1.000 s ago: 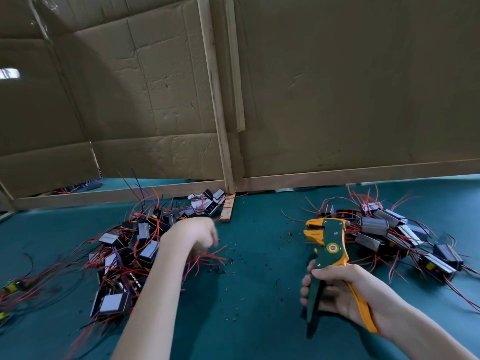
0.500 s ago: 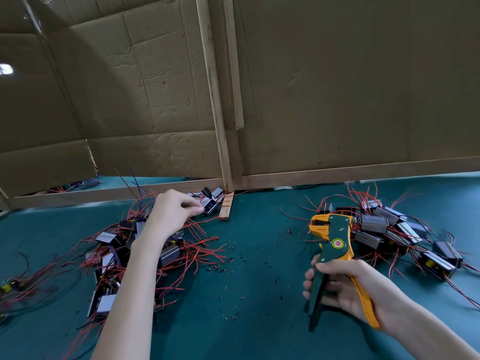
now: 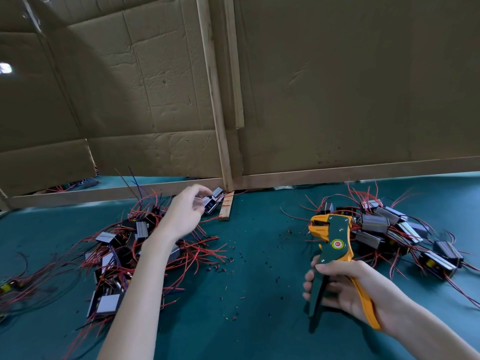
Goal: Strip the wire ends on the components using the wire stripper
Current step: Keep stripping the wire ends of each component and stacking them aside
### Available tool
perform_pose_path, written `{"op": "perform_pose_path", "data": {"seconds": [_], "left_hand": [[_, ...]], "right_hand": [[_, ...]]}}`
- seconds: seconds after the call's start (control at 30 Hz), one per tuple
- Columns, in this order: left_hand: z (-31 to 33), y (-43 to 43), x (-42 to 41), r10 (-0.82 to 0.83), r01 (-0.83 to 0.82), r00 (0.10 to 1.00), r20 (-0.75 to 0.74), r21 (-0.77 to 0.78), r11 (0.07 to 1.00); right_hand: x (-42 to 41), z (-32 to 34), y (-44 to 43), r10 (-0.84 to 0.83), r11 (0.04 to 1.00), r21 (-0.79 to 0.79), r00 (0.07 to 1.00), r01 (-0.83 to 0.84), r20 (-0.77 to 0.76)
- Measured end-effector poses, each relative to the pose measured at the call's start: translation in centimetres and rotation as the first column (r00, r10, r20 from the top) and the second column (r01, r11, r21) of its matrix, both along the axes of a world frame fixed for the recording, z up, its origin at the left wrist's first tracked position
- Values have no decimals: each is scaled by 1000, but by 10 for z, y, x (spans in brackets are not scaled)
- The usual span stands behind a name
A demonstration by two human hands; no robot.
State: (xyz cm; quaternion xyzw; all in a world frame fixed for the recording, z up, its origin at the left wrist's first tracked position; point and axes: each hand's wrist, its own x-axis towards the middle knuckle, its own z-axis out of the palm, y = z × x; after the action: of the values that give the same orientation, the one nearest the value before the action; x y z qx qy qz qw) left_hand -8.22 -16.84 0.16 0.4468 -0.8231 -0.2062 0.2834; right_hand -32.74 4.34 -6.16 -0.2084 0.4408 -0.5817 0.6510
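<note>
**Left hand at component — stripper idle**

Your left hand [image 3: 185, 215] hovers, fingers loosely curved, nothing clearly gripped; blur hides any contact. The component [image 3: 211, 203] lies just beyond it, away and rightward, long axis slanting toward the wooden block [image 3: 226, 207] beside it. Your right hand [image 3: 345, 291] is wrapped round the wire stripper [image 3: 333, 241], head up, well apart. Red leads of the left pile [image 3: 122, 253] tangle under the wrist — a likely snag. The right pile [image 3: 384, 227] sits behind the tool.
</note>
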Motion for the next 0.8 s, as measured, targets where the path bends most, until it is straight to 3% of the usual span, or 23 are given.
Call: {"op": "perform_pose_path", "data": {"seconds": [0.1, 0.2, 0.27, 0.37, 0.63, 0.7, 0.8], "left_hand": [[-27, -12, -8, 59, -101, 953, 299, 127, 987], [-50, -21, -7, 135, -219, 786, 604, 67, 973], [-60, -26, -5, 190, -248, 700, 688, -16, 969], [-66, -29, -2, 238, -279, 642, 729, -66, 958], [-71, -27, -6, 469, -306, 690, 552, -364, 879], [-68, -26, -4, 477, -351, 761, 440, -339, 873], [-56, -23, -2, 467, -432, 871, 153, -215, 876]], "right_hand": [[1, 0, 0, 7, 1000, -25, 1000, -7, -7], [0, 0, -1, -16, 999, -52, 1000, 16, -11], [-1, 0, -2, -46, 996, -72, 999, 46, -8], [-4, 0, -3, -82, 993, -88, 997, 82, 7], [-4, -1, -1, -67, 994, -84, 998, 68, 22], [-4, 0, -1, -65, 994, -87, 998, 67, 23], [-4, 0, -1, -62, 994, -89, 998, 64, 31]]}}
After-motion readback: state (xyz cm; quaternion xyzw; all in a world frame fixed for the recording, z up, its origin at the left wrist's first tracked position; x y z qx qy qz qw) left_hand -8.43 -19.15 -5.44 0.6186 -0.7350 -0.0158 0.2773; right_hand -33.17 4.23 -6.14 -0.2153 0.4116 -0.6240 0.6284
